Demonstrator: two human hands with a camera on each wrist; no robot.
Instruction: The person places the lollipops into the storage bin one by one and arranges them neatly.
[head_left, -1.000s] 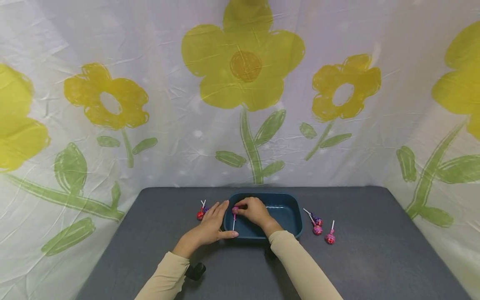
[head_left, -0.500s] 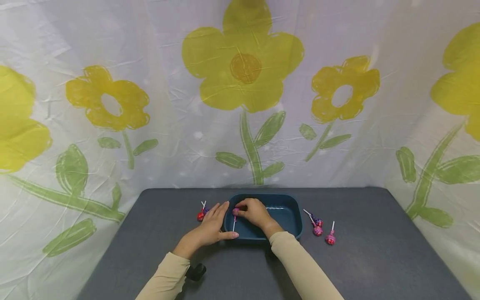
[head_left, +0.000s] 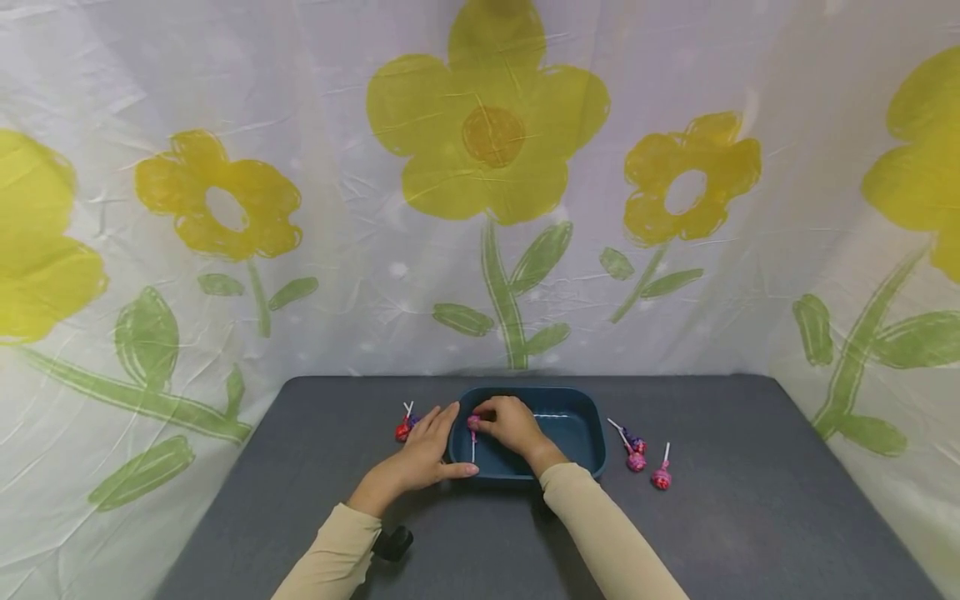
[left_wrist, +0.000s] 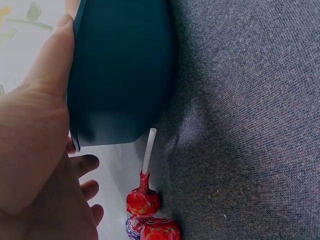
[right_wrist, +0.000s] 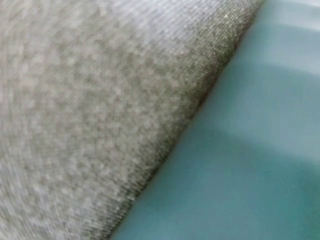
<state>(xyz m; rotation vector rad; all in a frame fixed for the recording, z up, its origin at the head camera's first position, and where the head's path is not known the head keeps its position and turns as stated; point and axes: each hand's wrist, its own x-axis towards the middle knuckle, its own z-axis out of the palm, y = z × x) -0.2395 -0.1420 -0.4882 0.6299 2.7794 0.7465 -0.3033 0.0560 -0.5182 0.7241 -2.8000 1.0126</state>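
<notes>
In the head view, a dark teal rectangular tray (head_left: 596, 433) stands on the grey table. My right hand (head_left: 513, 423) reaches over its front rim and pinches a pink-wrapped lollipop (head_left: 473, 427) by the head, inside the left end. The white stick points toward the front wall. My left hand (head_left: 420, 454) rests at the tray's left end, fingers extended and thumb on the front left corner. The left wrist view shows the thumb (left_wrist: 52, 60) along the tray's rim. In the right wrist view only the tray wall (right_wrist: 240, 165) and table appear; the hand is out of sight.
Left of the tray lies a small cluster of red and purple lollipops (head_left: 403, 429), also red lollipops (left_wrist: 143, 200) in the left wrist view. Several pink and purple lollipops (head_left: 636, 460) lie to the right, one pink lollipop (head_left: 662, 477) apart. A flowered curtain (head_left: 360, 250) hangs behind.
The lollipop in my right hand has shifted very slightly to the right, its stick now pointing straighter toward the front. My left hand and the tray stay in place.
</notes>
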